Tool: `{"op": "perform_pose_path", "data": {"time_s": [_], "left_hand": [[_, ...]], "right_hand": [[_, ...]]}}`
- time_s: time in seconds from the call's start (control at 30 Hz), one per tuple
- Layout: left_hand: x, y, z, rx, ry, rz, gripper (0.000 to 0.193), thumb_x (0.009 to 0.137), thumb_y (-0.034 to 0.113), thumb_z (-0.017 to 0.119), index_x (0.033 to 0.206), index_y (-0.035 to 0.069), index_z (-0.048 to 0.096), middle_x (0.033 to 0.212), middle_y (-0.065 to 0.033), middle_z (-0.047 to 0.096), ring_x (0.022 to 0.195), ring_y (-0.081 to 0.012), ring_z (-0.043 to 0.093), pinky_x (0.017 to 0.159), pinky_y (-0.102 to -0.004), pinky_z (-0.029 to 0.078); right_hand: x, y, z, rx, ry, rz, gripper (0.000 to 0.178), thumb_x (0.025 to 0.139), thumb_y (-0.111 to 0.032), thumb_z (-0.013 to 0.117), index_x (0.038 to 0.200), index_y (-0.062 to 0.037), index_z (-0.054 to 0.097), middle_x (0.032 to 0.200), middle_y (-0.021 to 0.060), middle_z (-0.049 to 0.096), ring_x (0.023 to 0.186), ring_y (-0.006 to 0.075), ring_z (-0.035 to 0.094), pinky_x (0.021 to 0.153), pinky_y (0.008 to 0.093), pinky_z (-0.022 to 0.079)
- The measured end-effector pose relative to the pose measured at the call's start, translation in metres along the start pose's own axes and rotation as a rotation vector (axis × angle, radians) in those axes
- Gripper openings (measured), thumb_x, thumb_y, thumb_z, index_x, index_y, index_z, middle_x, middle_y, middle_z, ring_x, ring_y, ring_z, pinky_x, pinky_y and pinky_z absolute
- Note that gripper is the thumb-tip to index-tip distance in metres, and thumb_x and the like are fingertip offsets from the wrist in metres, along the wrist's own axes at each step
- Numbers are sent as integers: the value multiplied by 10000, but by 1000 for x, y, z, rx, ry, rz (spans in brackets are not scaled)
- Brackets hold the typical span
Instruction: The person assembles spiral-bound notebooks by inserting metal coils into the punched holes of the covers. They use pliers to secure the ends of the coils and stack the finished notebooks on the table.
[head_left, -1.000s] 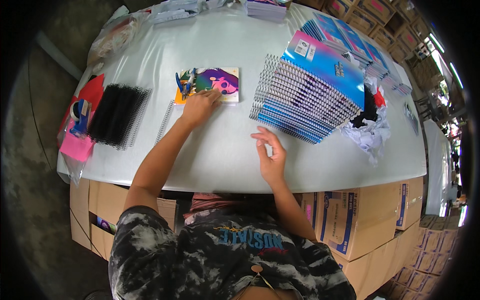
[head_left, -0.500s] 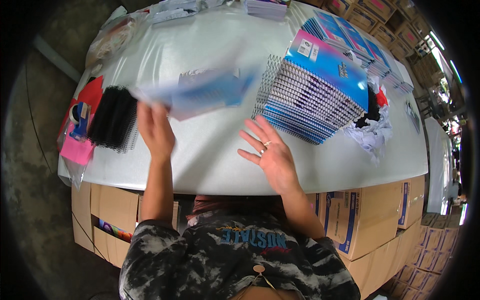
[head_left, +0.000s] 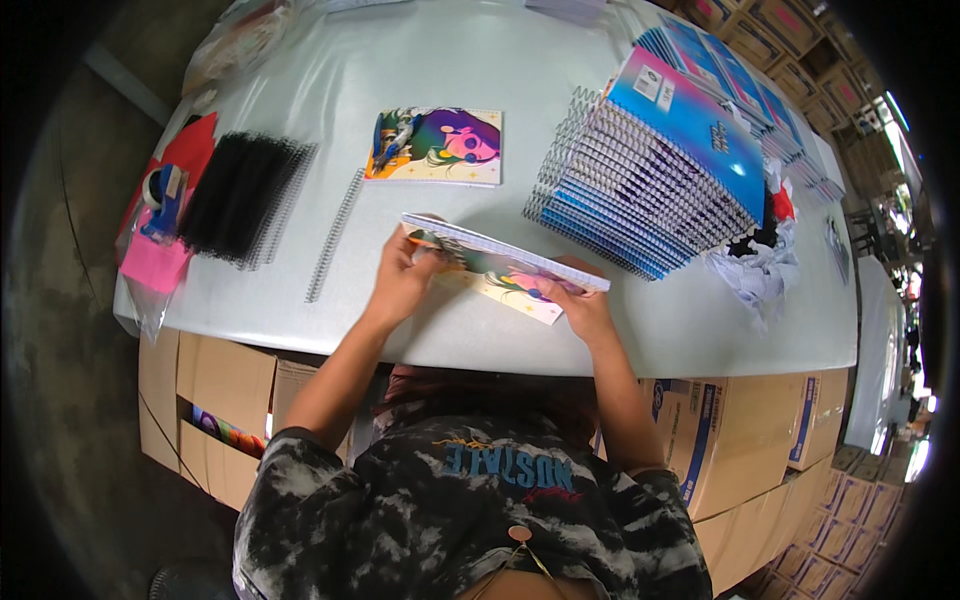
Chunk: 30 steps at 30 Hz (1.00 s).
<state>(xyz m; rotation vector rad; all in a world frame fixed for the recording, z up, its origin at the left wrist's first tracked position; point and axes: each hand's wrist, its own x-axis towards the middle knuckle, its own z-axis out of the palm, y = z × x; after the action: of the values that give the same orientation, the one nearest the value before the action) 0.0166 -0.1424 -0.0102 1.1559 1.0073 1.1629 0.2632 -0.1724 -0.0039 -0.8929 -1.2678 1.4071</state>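
Note:
Both my hands hold a notebook block (head_left: 515, 285) tilted above the near part of the table, its illustrated cover partly in view and its long white edge facing up. My left hand (head_left: 400, 275) pinches its left end, and my right hand (head_left: 583, 308) grips the right end with the thumb on the cover. Just beyond lies a similar notebook block (head_left: 470, 150) with a colourful drawn face on its cover, flat on the table. A single loose spiral binding coil (head_left: 335, 235) rests to the left of it.
Black spiral coils (head_left: 245, 200) are piled at the left, beside a blue tape dispenser (head_left: 163, 200) and a pink packet (head_left: 155, 265). A tall stack of spiral-bound notebooks (head_left: 660, 150) stands at the right, with crumpled paper (head_left: 755, 265) next to it. Cardboard boxes (head_left: 740, 430) sit below the table edge.
The blurred blue-covered item at my left hand is gone from there; a notebook block is now between both hands. My right hand has closed on it. A loose coil now lies on the table.

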Motion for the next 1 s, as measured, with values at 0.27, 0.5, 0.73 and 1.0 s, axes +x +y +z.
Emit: {"op": "perform_pose_path", "data": {"time_s": [0.27,0.5,0.73,1.0], "left_hand": [[-21,-14,-19,437,-110,103,285,779,-50,489,1053,21,520,1031,-82,584,962,-197,573,828,-331,457],[-30,24,-94,1544,372,-145,384,815,209,569,1186,134,506,992,-131,578,867,-341,580,733,-420,452],[-46,24,-63,1202,-169,45,350,795,108,561,1143,90,531,907,-146,557,708,-286,570,657,-366,463],[-10,37,-41,642,-101,279,200,838,111,481,1006,5,502,765,-53,463,669,-141,441,682,-269,399]], "right_hand": [[-1,5,-4,-196,-56,-158,185,799,-2,631,978,46,628,919,122,672,866,173,635,774,266,497],[-4,-17,3,-251,138,-302,189,805,9,621,989,52,637,888,120,676,789,163,643,731,243,498],[6,-5,-17,-353,135,-490,206,786,-8,647,985,48,640,957,124,664,869,149,620,782,257,489],[-3,-12,-25,-309,268,-288,219,753,7,680,964,53,645,877,108,672,774,136,623,743,246,494]]}}
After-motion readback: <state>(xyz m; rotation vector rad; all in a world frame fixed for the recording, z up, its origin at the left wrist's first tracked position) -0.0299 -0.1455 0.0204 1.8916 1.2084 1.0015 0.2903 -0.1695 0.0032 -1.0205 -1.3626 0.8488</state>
